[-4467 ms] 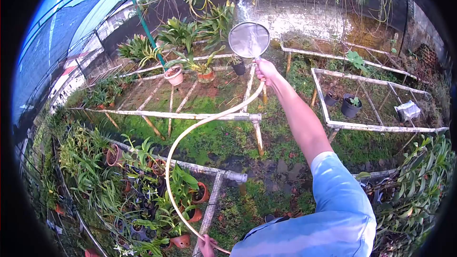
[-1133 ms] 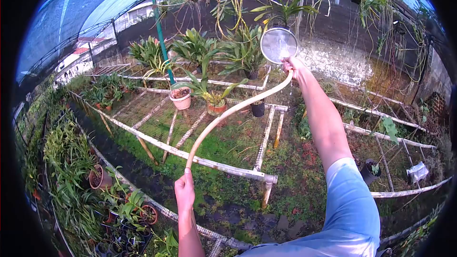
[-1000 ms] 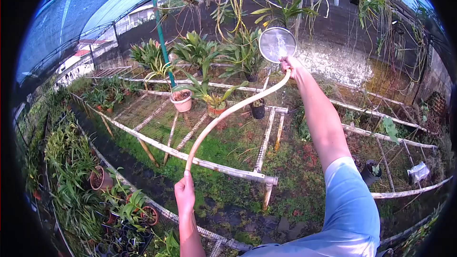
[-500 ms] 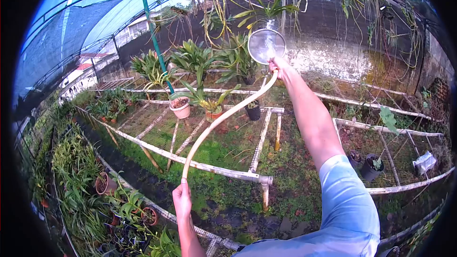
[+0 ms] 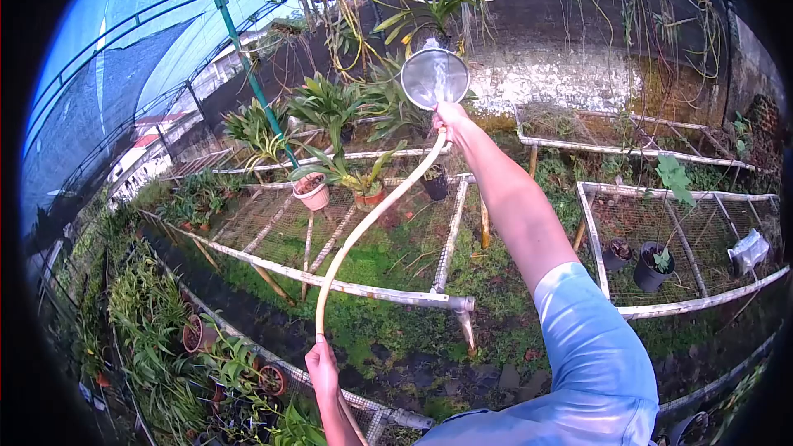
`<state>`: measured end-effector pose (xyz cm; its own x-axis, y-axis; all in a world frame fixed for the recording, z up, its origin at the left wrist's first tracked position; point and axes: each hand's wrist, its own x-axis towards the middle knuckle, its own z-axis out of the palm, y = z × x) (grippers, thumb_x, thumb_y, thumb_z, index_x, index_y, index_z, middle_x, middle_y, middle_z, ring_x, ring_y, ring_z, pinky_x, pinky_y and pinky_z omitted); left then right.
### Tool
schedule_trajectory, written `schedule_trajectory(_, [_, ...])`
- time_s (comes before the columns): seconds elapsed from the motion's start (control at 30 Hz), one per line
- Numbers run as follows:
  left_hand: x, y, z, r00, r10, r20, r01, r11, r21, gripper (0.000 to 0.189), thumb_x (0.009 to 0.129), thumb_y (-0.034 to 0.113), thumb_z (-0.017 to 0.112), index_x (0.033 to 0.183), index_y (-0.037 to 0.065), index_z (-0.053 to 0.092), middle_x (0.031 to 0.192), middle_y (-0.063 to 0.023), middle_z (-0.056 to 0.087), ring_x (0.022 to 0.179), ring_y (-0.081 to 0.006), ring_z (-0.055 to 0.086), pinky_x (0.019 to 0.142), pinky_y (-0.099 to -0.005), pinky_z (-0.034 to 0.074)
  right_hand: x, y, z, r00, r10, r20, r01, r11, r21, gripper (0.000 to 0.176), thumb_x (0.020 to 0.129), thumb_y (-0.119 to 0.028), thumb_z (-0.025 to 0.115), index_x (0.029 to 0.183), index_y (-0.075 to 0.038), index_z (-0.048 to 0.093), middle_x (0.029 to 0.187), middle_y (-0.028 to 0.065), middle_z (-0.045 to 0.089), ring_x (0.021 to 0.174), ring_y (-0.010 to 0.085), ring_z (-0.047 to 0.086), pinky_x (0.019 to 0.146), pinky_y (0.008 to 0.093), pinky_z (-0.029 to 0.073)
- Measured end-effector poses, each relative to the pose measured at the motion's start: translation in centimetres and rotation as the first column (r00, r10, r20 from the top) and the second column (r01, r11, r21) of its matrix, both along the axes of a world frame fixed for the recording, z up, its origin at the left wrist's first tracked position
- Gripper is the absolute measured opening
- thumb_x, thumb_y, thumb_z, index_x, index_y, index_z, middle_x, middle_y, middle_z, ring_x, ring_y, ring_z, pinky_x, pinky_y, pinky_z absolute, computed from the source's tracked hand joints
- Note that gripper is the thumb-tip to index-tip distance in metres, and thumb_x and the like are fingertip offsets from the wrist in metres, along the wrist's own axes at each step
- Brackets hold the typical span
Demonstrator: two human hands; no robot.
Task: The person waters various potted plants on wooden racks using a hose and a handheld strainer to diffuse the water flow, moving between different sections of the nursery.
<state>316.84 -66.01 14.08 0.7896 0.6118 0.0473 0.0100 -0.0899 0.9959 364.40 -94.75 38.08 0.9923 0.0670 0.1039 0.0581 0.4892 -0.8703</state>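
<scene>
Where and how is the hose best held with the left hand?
I'd grip the hose on its lower stretch, coming up from below with a closed fist, about where the left hand holds it. It runs nearly upright there, so a fist should wrap it easily, before it arcs up and right to the right hand below the round strainer.

Hose [image 5: 321, 306] cut off @ btm; upper end hidden in R hand [image 5: 448, 119].

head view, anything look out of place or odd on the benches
Yes, a crumpled whitish packet at the right end of the near right mesh bench. It looks odd beside potted plants; its contents can't be told. The hose shows no kink.
</scene>
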Motion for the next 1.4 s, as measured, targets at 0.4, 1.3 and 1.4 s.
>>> schedule_trajectory(0.4, [-0.6,-1.9,0.6,0.997,0.0,0.072,0.005,0.998,-0.059,0.048,0.102,0.039,0.047,0.06,0.016,0.04,0.053,0.0099,0.034,0.043,-0.0013,0.027,0.04,-0.0216,0.017,0.1,-0.7,0.6,0.988,0.157,-0.012,-0.156,0.987,0.033,0.005,0.092,-0.003,0.045,0.09,0.0,0.049,0.058,-0.0012,0.039,0.04,0.0063,0.031,0.033,0.021,0.024])
schedule_trajectory(1.3, [-6.5,-9.7,-0.2,0.99,0.03,0.14,-0.043,0.995,0.092,0.051,0.102,0.033,0.048,0.059,0.01,0.035,0.056,0.009,0.032,0.053,-0.004,0.024,0.046,-0.0279,0.019,-7.0,-4.9,8.6,0.968,0.123,0.218,-0.071,0.97,-0.235,0.023,0.094,-0.007,0.034,0.109,-0.002,0.051,0.063,0.0018,0.042,0.045,0.0093,0.036,0.038,0.0249,0.03])
schedule_trajectory(1.4, [-7.9,-8.9,-0.4,0.991,0.058,0.123,-0.071,0.991,0.11,0.051,0.101,0.033,0.049,0.059,0.01,0.034,0.056,0.0086,0.031,0.053,-0.0048,0.024,0.046,-0.0293,0.019,-8.1,-4.6,8.0,0.966,0.109,0.233,-0.059,0.976,-0.209,0.021,0.096,-0.01,0.038,0.109,-0.002,0.052,0.064,0.002,0.043,0.046,0.009,0.035,0.038,0.0247,0.03])
